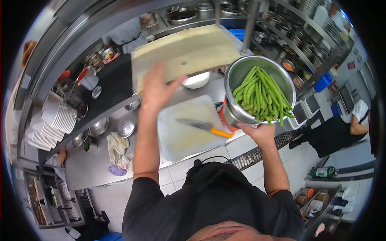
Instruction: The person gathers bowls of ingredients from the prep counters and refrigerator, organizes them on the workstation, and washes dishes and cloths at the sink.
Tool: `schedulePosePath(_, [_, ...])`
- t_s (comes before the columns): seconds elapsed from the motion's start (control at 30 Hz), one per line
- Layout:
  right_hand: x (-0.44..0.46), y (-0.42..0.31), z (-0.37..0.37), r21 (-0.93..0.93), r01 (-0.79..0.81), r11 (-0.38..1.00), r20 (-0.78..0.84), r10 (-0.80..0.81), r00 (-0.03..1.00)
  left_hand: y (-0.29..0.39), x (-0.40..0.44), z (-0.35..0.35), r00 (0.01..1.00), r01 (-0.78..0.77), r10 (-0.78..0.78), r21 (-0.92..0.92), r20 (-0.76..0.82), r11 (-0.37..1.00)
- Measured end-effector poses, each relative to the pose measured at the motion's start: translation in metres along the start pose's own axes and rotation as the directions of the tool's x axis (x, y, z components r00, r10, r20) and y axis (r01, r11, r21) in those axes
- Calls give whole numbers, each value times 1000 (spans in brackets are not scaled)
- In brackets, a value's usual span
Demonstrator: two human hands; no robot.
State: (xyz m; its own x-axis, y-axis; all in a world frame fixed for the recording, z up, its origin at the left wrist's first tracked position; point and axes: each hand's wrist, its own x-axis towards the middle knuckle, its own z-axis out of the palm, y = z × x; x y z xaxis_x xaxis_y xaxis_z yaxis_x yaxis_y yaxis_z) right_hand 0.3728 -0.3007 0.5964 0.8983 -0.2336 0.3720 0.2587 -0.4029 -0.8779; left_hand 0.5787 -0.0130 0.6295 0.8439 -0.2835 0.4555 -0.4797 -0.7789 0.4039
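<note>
My right hand (259,133) grips the lower rim of a metal bowl (232,76). Long green beans (261,94) fill the bowl, some hanging over its near edge. My left hand (157,86) is open with the thumb spread, slightly blurred, in front of a pale sheet-like surface (185,48) on the shelf; whether it touches that surface I cannot tell. Between my arms lies a white cutting board (185,140). On it rests a knife (205,126) with an orange handle, its blade pointing left. A white bowl (196,80) stands behind the board.
Stacked white bowls (58,114) stand on the left shelf. Cloths (117,146) and a small metal bowl (126,127) lie left of the board. An orange container (227,118) is partly hidden under the bean bowl. Another person (341,128) in a dark apron is at right.
</note>
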Motion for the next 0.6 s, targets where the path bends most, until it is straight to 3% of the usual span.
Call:
schedulePosePath(0.07, [-14,8,-28,-46,95,994,-39,-97,995,-15,23,11,962,274,-260,249,-89,929])
schedulePosePath(0.1, [-23,12,-42,-33,32,999,-54,-34,998,-20,35,22,908,419,-403,320,-118,850])
schedulePosePath(0.2, [-51,20,-84,13,-98,995,-76,99,992,-10,64,51,865,470,-501,385,-21,794])
schedulePosePath(0.3, [-79,38,-128,-45,-124,991,-88,119,989,28,105,80,887,403,-436,207,153,892])
schedulePosePath(0.33, [-89,45,-143,-152,-110,982,-68,100,993,58,116,88,881,374,-406,169,241,912])
schedulePosePath(0.4, [-107,56,-164,-142,-120,983,-94,107,990,83,132,136,966,130,-204,383,159,914])
schedulePosePath(0.43, [-115,61,-174,-138,-126,982,-109,112,988,94,143,152,979,110,-155,302,131,947])
schedulePosePath(0.47, [-122,66,-184,42,-184,982,-91,187,978,105,149,165,989,83,-107,220,102,972])
schedulePosePath(0.6, [-147,94,-218,75,-179,981,-125,187,974,142,141,194,998,53,-49,-110,43,992])
